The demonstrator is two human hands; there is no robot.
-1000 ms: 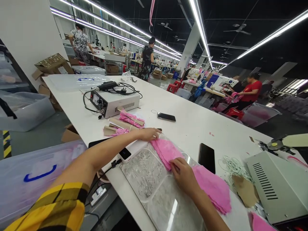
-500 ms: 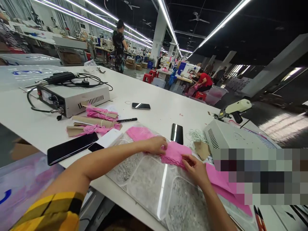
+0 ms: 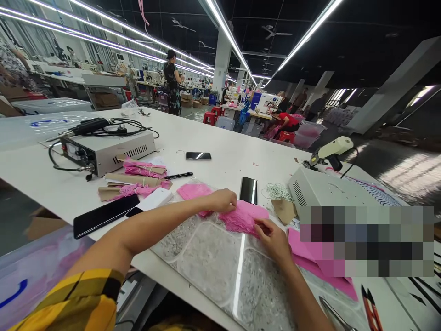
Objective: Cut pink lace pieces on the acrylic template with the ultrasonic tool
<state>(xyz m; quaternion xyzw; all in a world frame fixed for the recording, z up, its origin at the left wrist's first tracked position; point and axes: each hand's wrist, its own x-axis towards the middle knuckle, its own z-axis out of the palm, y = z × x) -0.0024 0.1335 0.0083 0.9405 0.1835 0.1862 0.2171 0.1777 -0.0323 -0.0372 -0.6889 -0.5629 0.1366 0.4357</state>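
A piece of pink lace fabric [image 3: 245, 216] lies on a clear-covered grey marbled board [image 3: 210, 257], between my two hands. My left hand [image 3: 223, 201] is at its left end, fingers bent down and closed on the edge; the fingertips are partly hidden. At the right end, my right hand [image 3: 273, 236] pinches the near corner between thumb and fingers. Another pink piece [image 3: 193, 190] lies to the left, partly behind my left wrist. More pink fabric [image 3: 310, 257] is spread at the right, beyond my right forearm.
Phones lie around the board, one [image 3: 248, 190] just behind the fabric. Tied pink bundles [image 3: 144, 170] and a control box with cables [image 3: 129, 149] stand at left. A grey box [image 3: 320, 188], loose elastic loops [image 3: 277, 191] and red-handled tools [image 3: 371, 308] are at right.
The lace fabric's left end now reaches further left, with my left hand above it. My right hand stays at the right corner. The whole view has shifted slightly.
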